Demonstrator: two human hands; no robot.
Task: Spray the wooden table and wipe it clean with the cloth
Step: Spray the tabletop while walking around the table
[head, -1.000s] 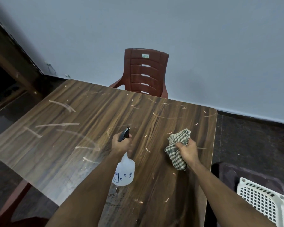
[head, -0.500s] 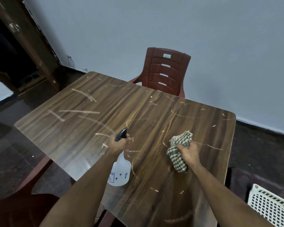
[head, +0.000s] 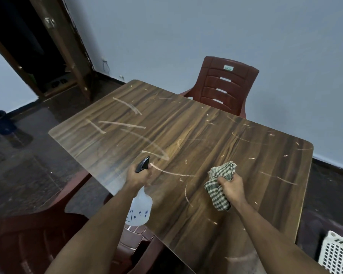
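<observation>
Left hand (head: 138, 177) grips spray bottle (head: 140, 209); right hand (head: 231, 186) holds cloth (head: 218, 194) over table (head: 206, 139).

place: a plain room in a home or small eatery; which of the 2 cannot be told
walls: bare pale blue wall (head: 246, 26) with a dark skirting
floor: dark, glossy floor (head: 28, 175)
furniture: wood-grain table (head: 236, 155), scratched; maroon plastic chair (head: 224, 86) at its far side
doorway: dark wooden door frame (head: 67, 46) at the left
extras: white plastic basket (head: 337, 254), dark bin (head: 0, 121)
</observation>
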